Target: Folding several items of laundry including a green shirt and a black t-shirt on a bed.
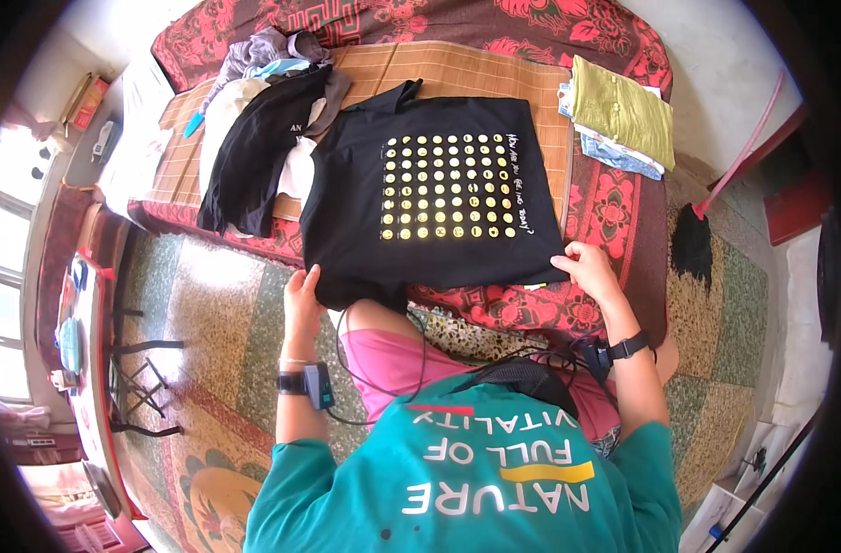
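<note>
A black T-shirt [351,207] printed with rows of small yellow faces and white lettering lies spread sideways over a woven bamboo mat and the bed's near edge. My left hand [304,297] pinches its near left part between thumb and fingers. At the near right corner of the hem, my right hand [583,268] holds the cloth between thumb and fingertips. The shirt's near left part hangs over the bed edge by my knee. Close to its left side lies a heap of loose clothes, with a black garment [254,166] on top.
Folded clothes, a green one [621,110] uppermost, are stacked at the bed's right. The bed has a red floral cover [614,207]. A black broom [693,242] stands on the floor to the right; a folding stand [144,387] is at the left. Cables from wrist devices cross my lap.
</note>
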The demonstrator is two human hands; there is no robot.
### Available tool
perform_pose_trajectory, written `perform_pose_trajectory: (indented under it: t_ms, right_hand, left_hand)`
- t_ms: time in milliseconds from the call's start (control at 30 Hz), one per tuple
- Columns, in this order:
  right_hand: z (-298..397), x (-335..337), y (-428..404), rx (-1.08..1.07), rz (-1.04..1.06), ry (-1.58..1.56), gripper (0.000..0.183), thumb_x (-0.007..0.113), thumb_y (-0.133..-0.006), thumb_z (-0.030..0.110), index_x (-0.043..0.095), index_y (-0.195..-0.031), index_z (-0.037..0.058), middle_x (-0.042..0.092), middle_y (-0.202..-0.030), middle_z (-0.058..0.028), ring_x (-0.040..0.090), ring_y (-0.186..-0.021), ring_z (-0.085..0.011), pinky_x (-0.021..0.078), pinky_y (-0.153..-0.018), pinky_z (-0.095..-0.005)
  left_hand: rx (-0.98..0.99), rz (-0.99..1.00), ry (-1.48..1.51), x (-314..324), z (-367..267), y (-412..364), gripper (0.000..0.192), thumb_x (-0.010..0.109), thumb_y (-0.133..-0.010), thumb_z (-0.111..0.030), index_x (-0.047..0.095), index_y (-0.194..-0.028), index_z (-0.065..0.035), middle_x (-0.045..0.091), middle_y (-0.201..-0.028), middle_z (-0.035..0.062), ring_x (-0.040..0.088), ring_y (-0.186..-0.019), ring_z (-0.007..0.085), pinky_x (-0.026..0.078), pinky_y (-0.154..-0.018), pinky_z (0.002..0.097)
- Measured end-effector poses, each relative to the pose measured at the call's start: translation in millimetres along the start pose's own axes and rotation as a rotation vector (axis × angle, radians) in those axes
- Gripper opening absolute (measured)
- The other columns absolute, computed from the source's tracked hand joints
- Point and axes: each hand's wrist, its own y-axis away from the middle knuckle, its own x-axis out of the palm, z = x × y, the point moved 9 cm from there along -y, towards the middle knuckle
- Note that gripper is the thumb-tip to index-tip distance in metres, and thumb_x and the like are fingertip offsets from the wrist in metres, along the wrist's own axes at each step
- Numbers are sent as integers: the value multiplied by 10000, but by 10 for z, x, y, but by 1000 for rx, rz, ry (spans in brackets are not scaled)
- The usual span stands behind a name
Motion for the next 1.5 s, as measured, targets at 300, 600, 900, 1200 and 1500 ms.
perform_pose_trajectory:
  t_ms: [300, 600, 900, 1200, 1500]
  right_hand:
    - [-173, 171, 77, 209, 153, -347, 202, 673, -841, 189, 571, -880, 19, 533, -612, 19, 514, -430, -52, 324, -340, -188]
    - [-189, 155, 167, 322, 143, -440, 202, 652, -837, 119, 550, -953, -12, 545, -677, -19, 500, -414, -61, 322, -334, -201]
    - [-240, 216, 148, 325, 201, -434, 245, 659, -836, 131, 552, -967, -46, 563, -720, -40, 517, -443, -58, 302, -323, -192]
    - [-166, 165, 110, 346, 248, -379, 198, 651, -860, 214, 567, -801, 44, 532, -657, 9, 514, -468, -46, 308, -343, -168]
    - [-174, 57, 202, 391, 95, -536, 331, 638, -846, 88, 535, -1151, 12, 532, -699, 5, 511, -468, -49, 312, -352, -178]
  left_hand:
    - [-59, 260, -294, 154, 234, 121, 270, 717, -800, -116, 654, -1007, 44, 676, -929, 62, 620, -792, 112, 481, -752, 242]
    - [21, 294, 145, 224, -148, 255, 285, 559, -927, -99, 557, -1181, 30, 630, -1130, 104, 625, -996, 164, 496, -879, 280]
    - [-374, 331, -81, 180, 421, 549, 251, 642, -870, -115, 600, -1066, 35, 666, -978, 82, 669, -818, 174, 574, -704, 295]
    - [-261, 338, 80, 145, 224, 567, 209, 597, -892, -95, 636, -1039, 48, 673, -1011, 83, 645, -928, 162, 498, -829, 279]
    - [-308, 381, 106, 11, 149, 629, 209, 542, -927, -96, 626, -1052, 49, 669, -1039, 105, 646, -949, 182, 505, -856, 305]
